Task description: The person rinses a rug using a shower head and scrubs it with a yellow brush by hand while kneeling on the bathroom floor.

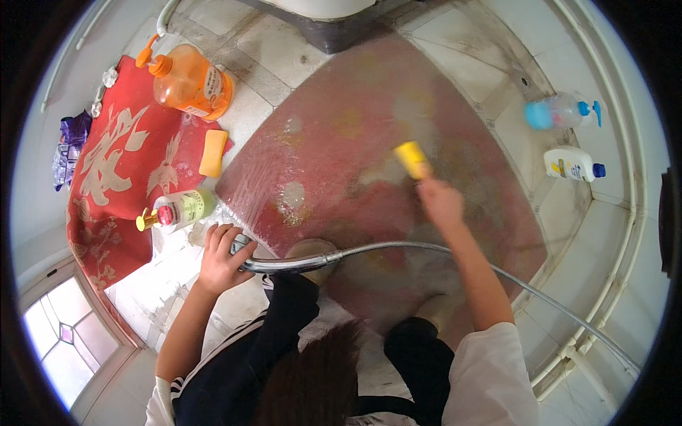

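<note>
My left hand (221, 258) is wrapped around a chrome shower head (287, 264), held low near the left edge of a red patterned mat (341, 128) that lies wet on the tiled floor. A metal hose (397, 245) runs from its handle across to the lower right, passing my right forearm. Over the mat's middle, my right hand (441, 202) grips a yellow brush or scraper (411, 158), slightly blurred. Water and some suds glisten on the mat's left part. A pump bottle of pale green liquid (184, 209) lies just beyond my left hand, beside a yellow sponge (213, 153).
An orange pump bottle (194, 85) and a second red patterned cloth (120, 154) are at the left. Purple packaging (72, 146) lies by the wall. At the right are a blue pump bottle (557, 112), a white bottle (569, 163) and wall pipes (620, 255). A dark-based fixture (325, 32) stands ahead.
</note>
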{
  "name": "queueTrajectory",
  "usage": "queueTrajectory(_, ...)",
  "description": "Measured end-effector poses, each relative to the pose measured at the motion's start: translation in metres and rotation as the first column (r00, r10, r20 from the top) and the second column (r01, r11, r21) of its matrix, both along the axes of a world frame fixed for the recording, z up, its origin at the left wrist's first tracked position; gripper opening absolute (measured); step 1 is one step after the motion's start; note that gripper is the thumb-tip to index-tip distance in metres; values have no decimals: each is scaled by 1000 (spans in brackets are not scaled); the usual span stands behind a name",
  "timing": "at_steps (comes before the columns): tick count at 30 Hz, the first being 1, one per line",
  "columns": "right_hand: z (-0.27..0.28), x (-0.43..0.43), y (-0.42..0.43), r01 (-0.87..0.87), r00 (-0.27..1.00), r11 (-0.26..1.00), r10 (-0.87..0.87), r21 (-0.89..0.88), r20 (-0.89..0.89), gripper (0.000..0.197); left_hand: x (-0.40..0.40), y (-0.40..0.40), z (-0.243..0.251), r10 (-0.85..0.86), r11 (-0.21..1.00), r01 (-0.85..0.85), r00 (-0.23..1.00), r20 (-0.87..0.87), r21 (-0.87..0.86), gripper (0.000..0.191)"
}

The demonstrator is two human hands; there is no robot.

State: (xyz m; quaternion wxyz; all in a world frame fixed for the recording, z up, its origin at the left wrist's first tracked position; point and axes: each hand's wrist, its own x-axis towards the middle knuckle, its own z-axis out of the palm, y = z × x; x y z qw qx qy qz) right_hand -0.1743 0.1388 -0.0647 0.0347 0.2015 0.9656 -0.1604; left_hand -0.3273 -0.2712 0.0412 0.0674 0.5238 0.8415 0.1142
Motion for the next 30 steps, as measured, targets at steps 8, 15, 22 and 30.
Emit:
queueTrajectory(8, 8, -111, -215, -594, 788, 710, 609, -378, -95, 29, -4, -25, -9, 59, 998, -59, 998, -16, -5, 60)
queueTrajectory(15, -2, -166, -263, -620, 777, 700, 611, -354, -152, 28, -8, -29, -11, 56, 997, -55, 998, 24, -49, 61)
queueTrajectory(22, -5, -207, -148, -182, 982, 958, 187, -222, 2, 22, -10, -26, -13, 53, 997, -51, 998, 22, -51, 59)
queueTrajectory(30, -1, -162, 72, 404, 914, 915, -404, -4, -37, 30, -10, -37, -10, 98, 995, -97, 995, 28, -20, 54)
